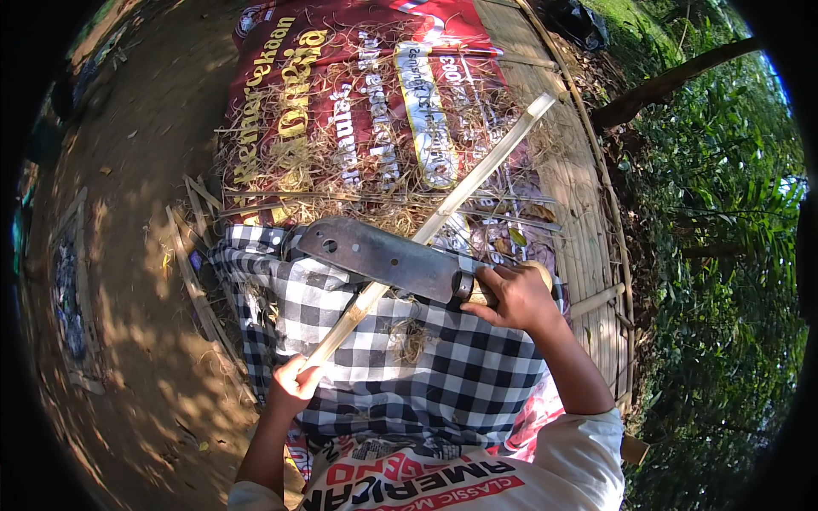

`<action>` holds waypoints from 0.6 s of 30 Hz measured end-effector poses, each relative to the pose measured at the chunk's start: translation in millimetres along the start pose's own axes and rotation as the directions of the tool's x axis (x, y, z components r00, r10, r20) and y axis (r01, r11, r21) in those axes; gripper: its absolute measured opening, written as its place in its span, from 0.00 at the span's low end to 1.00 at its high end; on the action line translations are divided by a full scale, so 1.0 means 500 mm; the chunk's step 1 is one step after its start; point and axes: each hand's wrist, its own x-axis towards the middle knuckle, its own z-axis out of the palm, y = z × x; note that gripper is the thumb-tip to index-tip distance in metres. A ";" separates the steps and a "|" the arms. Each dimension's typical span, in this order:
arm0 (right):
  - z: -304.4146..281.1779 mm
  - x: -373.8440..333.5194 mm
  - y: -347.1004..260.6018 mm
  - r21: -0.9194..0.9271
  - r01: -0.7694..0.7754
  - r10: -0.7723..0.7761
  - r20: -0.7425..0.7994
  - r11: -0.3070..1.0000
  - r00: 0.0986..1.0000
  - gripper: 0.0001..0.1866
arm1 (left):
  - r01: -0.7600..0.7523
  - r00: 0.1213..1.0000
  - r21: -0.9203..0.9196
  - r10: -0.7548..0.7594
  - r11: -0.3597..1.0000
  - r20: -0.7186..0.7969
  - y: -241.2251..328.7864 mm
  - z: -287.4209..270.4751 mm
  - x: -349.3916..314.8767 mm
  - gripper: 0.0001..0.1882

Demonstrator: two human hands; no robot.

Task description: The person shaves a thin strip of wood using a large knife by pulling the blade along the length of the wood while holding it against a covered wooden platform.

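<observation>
My left hand (pixel 295 382) is closed round the near end of a long, pale split bamboo strip (pixel 482 175). The strip slants away from me to the far right over my lap. In my right hand (pixel 518 298) is the wooden handle of a broad, dark machete (pixel 375 255). Its wide blade points left and lies across the strip, hiding a short stretch of it. Two round holes show in the blade. Beneath both is a black-and-white checked cloth (pixel 315 315) spread over my legs, with a small tuft of shavings (pixel 408 341) on it.
A red printed banner (pixel 366 111) strewn with curly shavings covers the bamboo slat platform (pixel 588 221) ahead. Thin bamboo strips (pixel 200 289) lean at the left edge. Bare dirt ground (pixel 153 298) lies left; green plants (pixel 716 213) and a tree branch (pixel 673 83) stand right.
</observation>
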 end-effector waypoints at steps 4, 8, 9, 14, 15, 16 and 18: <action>-0.007 -0.011 0.071 -0.032 -0.050 0.049 -0.004 0.998 0.999 0.27 | 0.045 0.999 -0.044 -0.045 0.998 0.005 0.028 -0.003 0.004 0.13; -0.032 -0.041 0.188 0.087 -0.518 0.525 -0.132 0.851 0.841 0.24 | -0.025 0.999 0.018 0.024 1.000 0.033 0.012 -0.012 0.005 0.12; -0.043 -0.054 0.194 0.114 -0.553 0.563 -0.101 0.826 0.820 0.24 | -0.036 0.997 0.026 0.034 0.999 0.064 0.005 -0.013 0.010 0.12; -0.024 -0.050 0.100 0.166 -0.417 0.425 -0.015 0.894 0.905 0.25 | -0.062 0.998 0.017 0.061 0.998 0.032 0.010 -0.004 0.013 0.11; -0.007 -0.036 0.070 0.131 -0.348 0.348 0.018 0.928 0.937 0.26 | -0.052 0.999 -0.002 0.052 0.999 0.013 -0.008 0.003 0.005 0.10; 0.003 -0.024 0.037 0.104 -0.283 0.279 0.052 0.953 0.959 0.26 | -0.043 0.999 -0.016 0.043 0.999 0.004 -0.014 0.003 0.003 0.10; 0.013 0.009 -0.017 -0.002 -0.228 0.223 0.223 0.974 0.949 0.28 | -0.009 1.000 0.024 0.009 1.000 0.027 -0.002 -0.002 0.000 0.10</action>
